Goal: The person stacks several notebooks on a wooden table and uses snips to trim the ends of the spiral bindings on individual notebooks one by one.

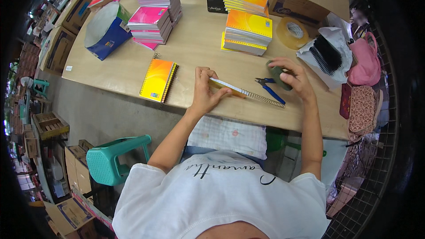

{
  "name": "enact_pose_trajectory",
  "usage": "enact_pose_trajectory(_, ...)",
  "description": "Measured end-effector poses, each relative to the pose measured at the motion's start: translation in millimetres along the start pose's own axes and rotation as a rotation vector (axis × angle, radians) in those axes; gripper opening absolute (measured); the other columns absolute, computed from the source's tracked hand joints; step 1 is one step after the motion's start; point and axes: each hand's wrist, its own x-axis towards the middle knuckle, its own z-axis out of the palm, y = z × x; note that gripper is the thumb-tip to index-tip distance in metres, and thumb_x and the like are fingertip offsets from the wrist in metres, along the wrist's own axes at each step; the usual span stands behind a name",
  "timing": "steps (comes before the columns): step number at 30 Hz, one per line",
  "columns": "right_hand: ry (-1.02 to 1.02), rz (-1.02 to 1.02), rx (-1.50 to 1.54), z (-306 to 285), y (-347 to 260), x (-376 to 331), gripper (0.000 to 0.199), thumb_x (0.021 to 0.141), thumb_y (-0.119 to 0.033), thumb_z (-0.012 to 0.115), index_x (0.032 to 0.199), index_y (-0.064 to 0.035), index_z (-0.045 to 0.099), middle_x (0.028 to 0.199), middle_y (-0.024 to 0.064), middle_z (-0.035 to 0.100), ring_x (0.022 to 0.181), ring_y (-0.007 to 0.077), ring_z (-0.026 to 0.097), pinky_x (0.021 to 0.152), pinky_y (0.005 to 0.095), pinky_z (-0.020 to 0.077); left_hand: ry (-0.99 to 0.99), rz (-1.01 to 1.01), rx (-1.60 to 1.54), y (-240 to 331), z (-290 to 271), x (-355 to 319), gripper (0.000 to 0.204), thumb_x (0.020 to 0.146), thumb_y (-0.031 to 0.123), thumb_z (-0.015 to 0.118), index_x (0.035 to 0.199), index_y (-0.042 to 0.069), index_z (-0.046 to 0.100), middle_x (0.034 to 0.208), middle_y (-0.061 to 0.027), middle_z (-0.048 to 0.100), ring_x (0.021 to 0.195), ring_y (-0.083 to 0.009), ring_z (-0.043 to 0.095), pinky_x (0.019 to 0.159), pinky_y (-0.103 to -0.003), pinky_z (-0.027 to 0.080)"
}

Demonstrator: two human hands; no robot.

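My left hand [205, 92] grips a small yellow notebook [226, 86], standing it on edge above the table. A wire spiral coil [265, 99] sticks out from the notebook's right end. Fingers of my right hand [297, 79] are closed round a dark green, rounded object [279, 77] whose kind I cannot make out. Beside it lie cutting pliers [272, 92] with blue handles, jaws apart. To the left of my left hand, a yellow-orange notebook [158, 81] lies flat with a spiral along its side.
Pink notebooks [150, 17] and yellow notebooks [249, 28] stand stacked at the back. A tape dispenser [217, 1], a tape roll [293, 33] and a cardboard box [301, 0] are nearby. Black coils [327, 55] lie at right beside bags [365, 62]. A green stool [115, 159] stands left.
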Motion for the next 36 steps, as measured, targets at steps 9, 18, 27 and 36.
enact_pose_trajectory(9,-0.357,0.010,0.010,45,-5,29,0.037,0.080,-0.028,0.065,0.100,0.0024,0.071,0.121,0.0183,0.060,0.110,0.0261,0.056,0.096,0.0336,0.0409,0.006,0.045,-0.006,-3,0,-2,0.057,0.059,0.026,0.088,0.092,0.005,0.046,0.093,-0.0120,0.041,0.089,-0.0277,0.043,0.078,-0.036,0.041)
enact_pose_trajectory(18,-0.408,-0.053,0.230,56,5,32,0.040,0.086,-0.035,0.065,0.100,0.0021,0.070,0.109,0.0115,0.064,0.098,0.0200,0.060,0.089,0.0294,0.0446,-0.040,-0.041,-0.102,-5,0,-1,0.064,0.059,0.027,0.089,0.098,0.004,0.044,0.094,-0.0104,0.042,0.090,-0.0263,0.043,0.082,-0.034,0.040)
enact_pose_trajectory(27,-0.299,0.000,0.048,72,-6,44,0.040,0.085,-0.036,0.064,0.093,0.0025,0.071,0.105,0.0133,0.064,0.095,0.0220,0.061,0.086,0.0301,0.0459,-0.043,-0.059,-0.163,-18,5,-10,0.079,0.062,0.027,0.089,0.114,0.003,0.034,0.104,-0.0115,0.039,0.096,-0.0244,0.042,0.088,-0.035,0.038)
enact_pose_trajectory(36,-0.288,0.163,0.517,57,-14,41,0.043,0.086,-0.035,0.058,0.095,0.0061,0.068,0.109,0.0114,0.061,0.099,0.0194,0.058,0.088,0.0305,0.0444,-0.124,-0.195,-0.381,-25,-6,-6,0.067,0.074,0.014,0.079,0.122,0.003,0.033,0.111,-0.0095,0.040,0.103,-0.0195,0.042,0.093,-0.032,0.038)
